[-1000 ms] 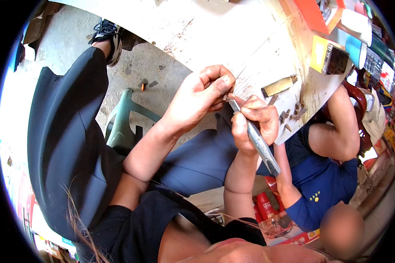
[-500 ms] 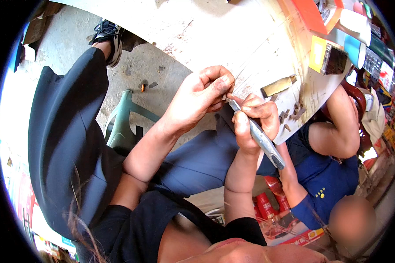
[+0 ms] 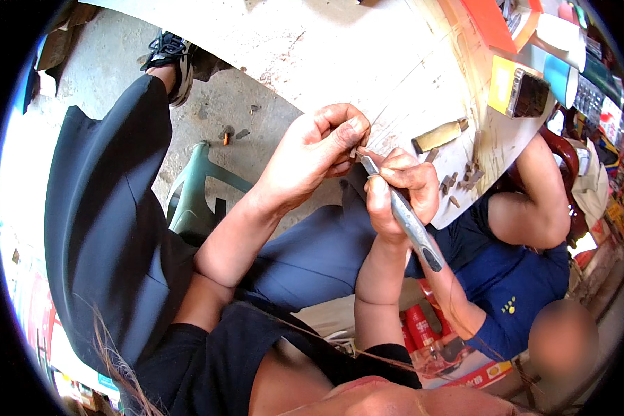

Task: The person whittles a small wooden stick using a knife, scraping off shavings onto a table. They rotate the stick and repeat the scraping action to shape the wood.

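Nearest us, our right hand point(image 3: 400, 197) grips a slim grey metal knife point(image 3: 403, 216), its blade tip meeting a tiny piece we cannot make out, pinched in our left hand point(image 3: 317, 149). Beyond lies the scuffed pale table point(image 3: 340, 48) with small brown wood bits point(image 3: 461, 182) and a brass-coloured block point(image 3: 438, 136); a person in blue point(image 3: 513, 277) sits alongside.

Counter point(image 3: 312, 41): pale, scuffed and stained top, edge running diagonally. On it: one brass-coloured flat bar point(image 3: 438, 136); a scatter of small dark metal bits point(image 3: 461, 182) near the edge; a yellow box point(image 3: 503, 84) with a dark block point(image 3: 530, 96) beside it.
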{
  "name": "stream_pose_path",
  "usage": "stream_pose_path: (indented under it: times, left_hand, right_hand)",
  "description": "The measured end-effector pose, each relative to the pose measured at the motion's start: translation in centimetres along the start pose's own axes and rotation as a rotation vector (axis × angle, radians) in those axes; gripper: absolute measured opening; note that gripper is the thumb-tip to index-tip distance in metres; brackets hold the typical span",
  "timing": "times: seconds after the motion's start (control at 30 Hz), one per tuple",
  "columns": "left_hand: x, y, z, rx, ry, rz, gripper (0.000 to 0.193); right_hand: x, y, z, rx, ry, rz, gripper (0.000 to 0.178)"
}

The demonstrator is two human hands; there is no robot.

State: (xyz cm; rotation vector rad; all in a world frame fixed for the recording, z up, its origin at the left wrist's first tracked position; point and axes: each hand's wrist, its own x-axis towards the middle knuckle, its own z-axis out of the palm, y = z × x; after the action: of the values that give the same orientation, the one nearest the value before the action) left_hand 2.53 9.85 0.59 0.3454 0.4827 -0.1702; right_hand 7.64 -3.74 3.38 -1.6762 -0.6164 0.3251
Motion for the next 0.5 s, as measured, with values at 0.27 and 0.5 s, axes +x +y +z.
stream_pose_path:
  times: [0.27,0.5]
  left_hand:
    - [0.08,0.14,0.18,-0.009,-0.004,-0.023,0.018]
    - [0.01,0.04,-0.13,-0.013,-0.008,-0.009,0.018]
  right_hand:
    - [-0.05,0.05,0.12,0.069,0.031,0.017,0.017]
    - [0.13,-0.18,-0.04,-0.036,-0.023,-0.002,0.016]
